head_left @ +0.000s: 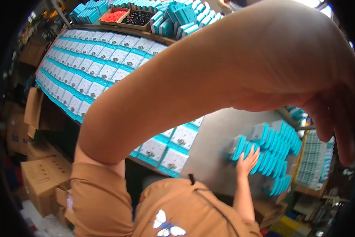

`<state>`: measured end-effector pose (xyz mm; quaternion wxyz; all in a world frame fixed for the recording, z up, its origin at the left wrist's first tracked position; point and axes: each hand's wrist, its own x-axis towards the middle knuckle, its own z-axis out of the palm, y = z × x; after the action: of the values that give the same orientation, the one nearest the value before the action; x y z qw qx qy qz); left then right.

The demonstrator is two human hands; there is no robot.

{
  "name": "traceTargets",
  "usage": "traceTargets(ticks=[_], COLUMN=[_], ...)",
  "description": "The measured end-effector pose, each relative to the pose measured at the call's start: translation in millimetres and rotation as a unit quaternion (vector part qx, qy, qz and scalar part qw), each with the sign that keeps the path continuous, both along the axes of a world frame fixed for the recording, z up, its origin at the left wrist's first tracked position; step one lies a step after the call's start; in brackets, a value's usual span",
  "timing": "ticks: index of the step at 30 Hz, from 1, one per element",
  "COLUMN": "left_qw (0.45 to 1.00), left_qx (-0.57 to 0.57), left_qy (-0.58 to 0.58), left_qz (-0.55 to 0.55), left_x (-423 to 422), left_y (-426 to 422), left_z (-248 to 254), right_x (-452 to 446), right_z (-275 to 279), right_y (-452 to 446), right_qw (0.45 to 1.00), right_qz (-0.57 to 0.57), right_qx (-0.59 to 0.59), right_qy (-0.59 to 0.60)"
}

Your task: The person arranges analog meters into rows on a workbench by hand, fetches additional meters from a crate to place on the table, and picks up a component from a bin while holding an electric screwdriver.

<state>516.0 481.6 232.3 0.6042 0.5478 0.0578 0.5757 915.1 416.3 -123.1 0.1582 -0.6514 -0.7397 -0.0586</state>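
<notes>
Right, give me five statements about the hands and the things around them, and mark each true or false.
1. The right hand is at the grouped teal pieces. True.
2. The left hand rests on those pieces as well. False: it is raised, large in the foreground.
3. The left arm crosses in front of rows of white-and-teal units. True.
4. The red parts lie to the right of the black parts in the picture. False: they lie to the left.
5. The brown shirt bears a butterfly print. True.
</notes>
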Motion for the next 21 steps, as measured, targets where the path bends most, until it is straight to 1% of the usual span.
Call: traceTargets(ticks=[1, 2, 3, 4, 7, 9, 10, 11, 14, 16, 18, 19, 20, 21], left_qw=[1.000, 1.000, 1.000, 0.999, 0.999, 0.999, 0.999, 0.999, 0.999, 0.999, 0.999, 0.998, 0.995, 0.999], left_qx=[0.000, -0.004, -0.018, -0.023, -0.014, -0.008, -0.003, 0.001, 0.013, 0.016, 0.022, 0.049, 0.078, -0.014], left_qy=[-0.006, -0.012, -0.021, -0.034, -0.037, -0.041, -0.040, -0.043, -0.052, -0.051, -0.038, -0.014, 0.011, -0.047], left_qz=[0.000, -0.004, -0.013, -0.011, -0.013, -0.009, -0.006, -0.005, -0.004, 0.005, 0.027, 0.047, 0.066, 0.022], left_x=[3, 5, 0, 2, 8, 13, 16, 18, 17, 13, 6, 0, -3, -7], left_y=[4, 6, 0, 2, -2, -7, -12, -9, 0, 11, 28, 41, 47, 33], left_z=[2, 4, 5, 4, 13, 17, 24, 24, 31, 27, 11, -11, -21, -20], right_x=[-3, -1, -17, -13, -23, -6, -1, 4, 1, -1, 0, 2, 2, 0], right_z=[-2, 0, 3, 8, 32, -1, 0, -8, -2, 1, 3, 2, 4, 8], right_y=[-1, 2, -5, -4, -6, -6, -6, -4, -4, -5, -6, -5, -5, -5], right_qw=[0.999, 1.000, 0.999, 0.999, 0.982, 1.000, 0.999, 0.999, 0.999, 0.998, 0.998, 0.998, 0.998, 0.997], right_qz=[-0.034, -0.010, -0.019, -0.016, -0.085, -0.007, -0.035, -0.028, -0.038, -0.048, -0.051, -0.046, -0.048, -0.049], right_qx=[-0.022, -0.016, -0.026, -0.035, -0.165, -0.020, -0.034, -0.029, -0.039, -0.046, -0.041, -0.041, -0.046, -0.052], right_qy=[-0.024, -0.012, -0.007, -0.009, -0.030, 0.012, -0.014, -0.011, -0.001, 0.002, 0.000, 0.009, 0.015, 0.022])
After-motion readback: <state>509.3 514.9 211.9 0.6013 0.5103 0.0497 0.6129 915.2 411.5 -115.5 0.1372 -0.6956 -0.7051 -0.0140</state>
